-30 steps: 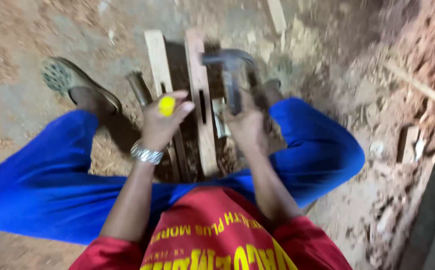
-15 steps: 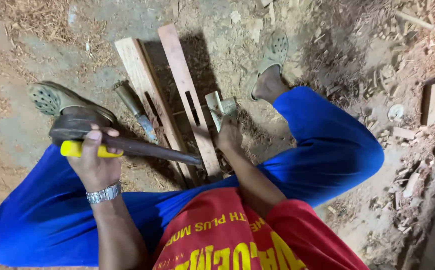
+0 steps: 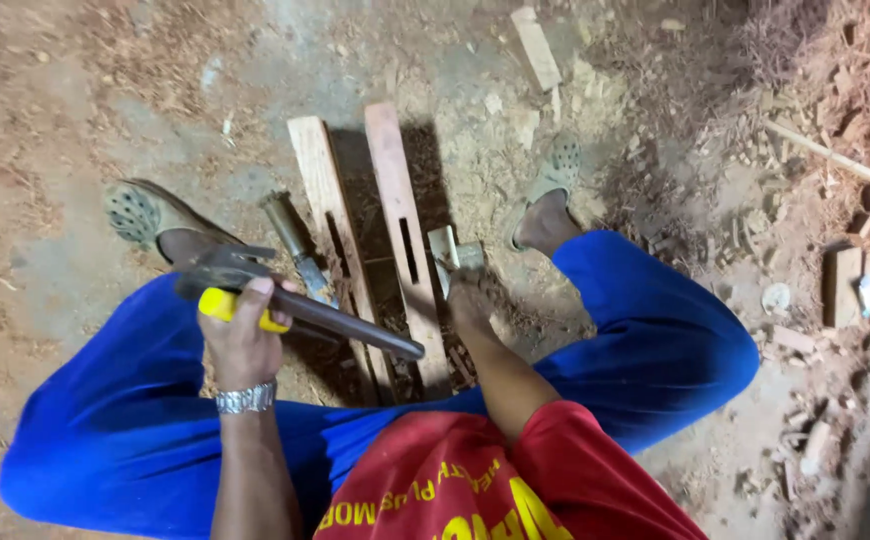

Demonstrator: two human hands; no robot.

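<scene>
L hand w/ hammer, raised

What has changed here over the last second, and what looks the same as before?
The left hand swung the hammer away from the wooden slats, out to the left, where it now lies level over the knee. The right hand kept its grip on the chisel against the slotted slat. The slats, the spare tool beside them and both feet stayed put.
</scene>
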